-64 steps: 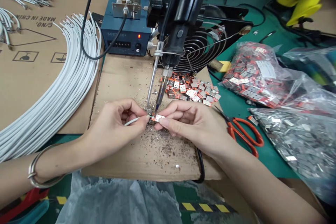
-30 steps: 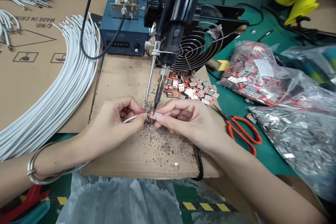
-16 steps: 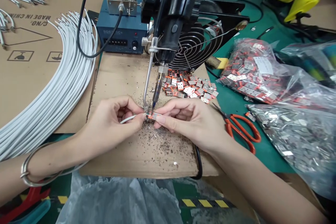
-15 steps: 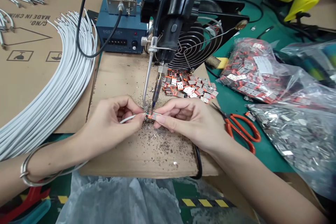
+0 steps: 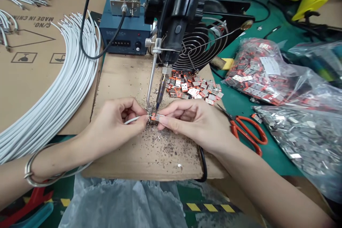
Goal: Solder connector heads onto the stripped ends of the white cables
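Observation:
My left hand (image 5: 120,121) pinches a white cable (image 5: 131,120) near its end, between thumb and forefinger. Thumb and fingers of my right hand (image 5: 191,121) are closed on a small USB connector (image 5: 157,117) with an orange part. The cable end and the connector meet under the tip of a soldering iron (image 5: 160,92), which is mounted on a stand and points down. Beside the iron, a thin metal solder feed tube (image 5: 151,78) bends toward the same spot. Whether the tip touches the joint is too small to tell.
Loose USB connectors (image 5: 195,87) lie behind my right hand, before a black fan (image 5: 199,46). A blue control box (image 5: 125,37) stands behind. White cables (image 5: 77,71) curve along the left. Orange-handled scissors (image 5: 248,131) and bags of connectors (image 5: 256,71) and metal parts (image 5: 301,131) lie right.
The whole view has shifted slightly. Both hands keep their grip on the cable and connector under the iron, with the orange part showing a little more clearly.

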`<state>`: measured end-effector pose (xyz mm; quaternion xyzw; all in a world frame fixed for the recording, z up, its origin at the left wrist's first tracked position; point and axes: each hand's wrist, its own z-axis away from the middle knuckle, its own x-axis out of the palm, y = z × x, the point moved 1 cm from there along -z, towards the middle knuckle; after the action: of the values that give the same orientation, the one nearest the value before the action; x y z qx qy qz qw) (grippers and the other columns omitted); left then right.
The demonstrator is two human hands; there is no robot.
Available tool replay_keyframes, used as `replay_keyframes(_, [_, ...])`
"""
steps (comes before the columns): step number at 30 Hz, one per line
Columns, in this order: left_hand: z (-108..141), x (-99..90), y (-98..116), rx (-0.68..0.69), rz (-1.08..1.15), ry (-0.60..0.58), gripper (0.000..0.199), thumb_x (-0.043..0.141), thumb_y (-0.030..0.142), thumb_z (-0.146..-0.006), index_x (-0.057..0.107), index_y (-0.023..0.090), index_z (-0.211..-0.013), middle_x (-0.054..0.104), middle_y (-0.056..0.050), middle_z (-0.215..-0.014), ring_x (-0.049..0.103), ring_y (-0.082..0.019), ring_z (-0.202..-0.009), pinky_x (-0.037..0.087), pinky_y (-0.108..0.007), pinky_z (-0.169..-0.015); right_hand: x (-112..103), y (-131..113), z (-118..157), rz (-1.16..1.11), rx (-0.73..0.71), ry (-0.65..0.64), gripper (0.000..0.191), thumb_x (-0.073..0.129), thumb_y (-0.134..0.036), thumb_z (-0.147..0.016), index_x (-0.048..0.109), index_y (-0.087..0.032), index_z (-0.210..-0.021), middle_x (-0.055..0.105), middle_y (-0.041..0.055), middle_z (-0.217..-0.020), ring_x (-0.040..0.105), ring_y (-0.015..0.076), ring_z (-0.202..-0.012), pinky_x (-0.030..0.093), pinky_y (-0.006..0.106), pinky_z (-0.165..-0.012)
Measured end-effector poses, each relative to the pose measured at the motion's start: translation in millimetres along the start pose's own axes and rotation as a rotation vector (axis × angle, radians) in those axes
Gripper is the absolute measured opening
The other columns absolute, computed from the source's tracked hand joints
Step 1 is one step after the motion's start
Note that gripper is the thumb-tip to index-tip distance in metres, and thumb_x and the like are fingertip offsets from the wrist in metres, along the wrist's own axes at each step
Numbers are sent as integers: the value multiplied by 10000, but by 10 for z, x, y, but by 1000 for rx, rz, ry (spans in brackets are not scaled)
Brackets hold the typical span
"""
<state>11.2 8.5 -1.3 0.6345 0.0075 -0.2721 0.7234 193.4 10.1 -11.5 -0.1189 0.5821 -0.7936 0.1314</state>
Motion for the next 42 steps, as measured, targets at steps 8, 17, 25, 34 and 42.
replay_keyframes(8, [-24,15,18,13,5,11,88,613,180,-741,608,150,-658,500,46,-530,403,-74,-489,304,-181,-441,-6,8,-18,-66,-14,-8,130,743,-270,-677,675,-162,-708,679,3,-574,499,64,-429,376,188,-400])
replay_keyframes(17, [-7,21,18,14,27,21,89,623,191,-737,622,148,-659,476,50,-502,370,-70,-470,284,-179,-420,-9,16,-20,-93,-10,-16,127,740,-281,-684,687,-172,-719,680,1,-575,490,65,-433,370,192,-407])
replay_keyframes(25, [19,20,20,8,27,24,92,624,197,-736,621,150,-657,485,44,-510,376,-71,-475,288,-175,-422,3,-7,-26,-126,20,2,200,784,-333,-621,682,-171,-679,671,-2,-552,477,66,-424,358,197,-401])
replay_keyframes(34, [-17,15,36,-8,34,33,90,627,197,-720,613,149,-646,478,46,-500,361,-67,-458,276,-174,-409,4,-7,-33,-123,29,1,201,774,-320,-631,673,-160,-697,678,4,-568,459,60,-418,336,197,-399])
replay_keyframes(42, [-3,13,28,7,32,23,101,626,206,-728,606,147,-649,462,54,-498,355,-67,-463,277,-178,-419,-2,1,-32,-146,25,-9,154,765,-262,-648,680,-147,-707,683,5,-565,455,49,-417,331,178,-398])
